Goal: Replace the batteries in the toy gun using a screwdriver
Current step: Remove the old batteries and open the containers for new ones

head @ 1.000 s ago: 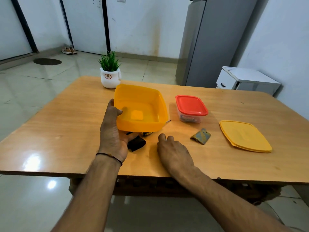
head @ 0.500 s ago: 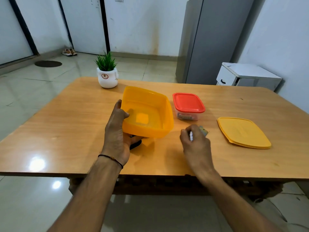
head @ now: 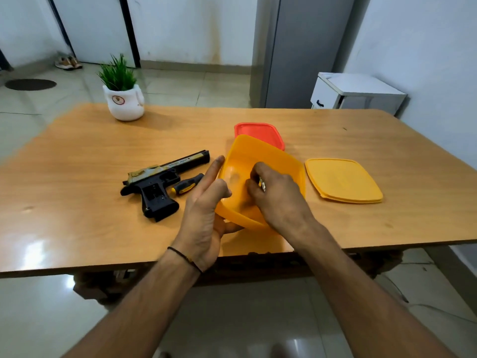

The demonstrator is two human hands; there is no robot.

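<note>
Left hand (head: 204,215) gripping tub (head: 258,153), right hand (head: 278,200) pinching silvery piece (head: 262,186), we are locating gun (head: 154,182) at left hand's 9 o'clock.

Left hand (head: 204,215) grips tilted yellow container (head: 258,156); right hand (head: 276,195) inside, pinching small silvery item (head: 262,186). Toy gun (head: 157,184), screwdriver (head: 187,184) lie left.

Your table (head: 77,228) carries a potted plant (head: 123,99) in a white pot at its far left. A flat yellow lid (head: 343,180) lies on the right side. A yellow tub (head: 260,156) is tilted near the front edge and hides part of a red-lidded box (head: 260,133) behind it. Beyond your table stand a tall grey cabinet (head: 304,52) and a low white cabinet (head: 356,94). On the floor at far left, a pair of shoes (head: 68,63) sits near a dark round mat (head: 30,84).
</note>
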